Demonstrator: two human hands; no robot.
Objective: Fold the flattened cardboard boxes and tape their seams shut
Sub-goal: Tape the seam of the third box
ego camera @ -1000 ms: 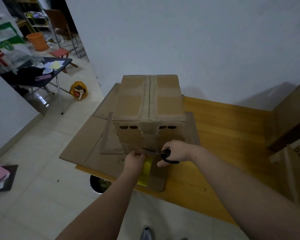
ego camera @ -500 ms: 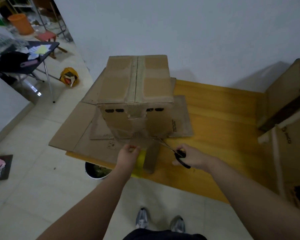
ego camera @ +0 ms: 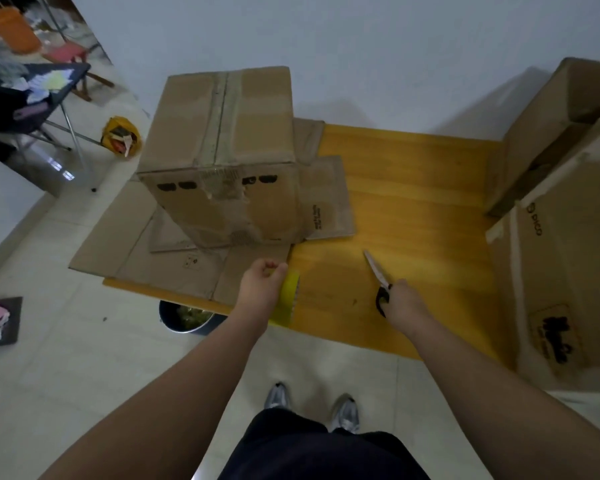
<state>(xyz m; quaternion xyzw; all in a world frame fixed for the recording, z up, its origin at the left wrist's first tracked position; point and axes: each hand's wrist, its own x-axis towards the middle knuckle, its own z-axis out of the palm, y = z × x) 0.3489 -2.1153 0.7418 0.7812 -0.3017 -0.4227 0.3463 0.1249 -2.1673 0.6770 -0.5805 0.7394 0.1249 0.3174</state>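
Note:
A folded cardboard box [ego camera: 222,150] stands upright on flattened cardboard sheets [ego camera: 132,244] at the left of the yellow wooden table [ego camera: 413,209]. Tape runs along its top seam and down its near face. My left hand [ego camera: 260,289] grips a yellow roll of tape [ego camera: 288,303] at the table's near edge, just in front of the box. My right hand [ego camera: 400,301] holds black-handled scissors [ego camera: 378,275] low over the table to the right, blades pointing away toward the box.
Folded cardboard boxes [ego camera: 568,220] are stacked at the table's right end. A dark bin [ego camera: 184,318] sits on the floor under the near edge. A black folding table [ego camera: 25,98] and a yellow bag [ego camera: 120,136] stand at the left.
My right hand has pulled the scissors away from the box's near face to the right. My left hand with the tape roll has dropped back from the box toward the table edge.

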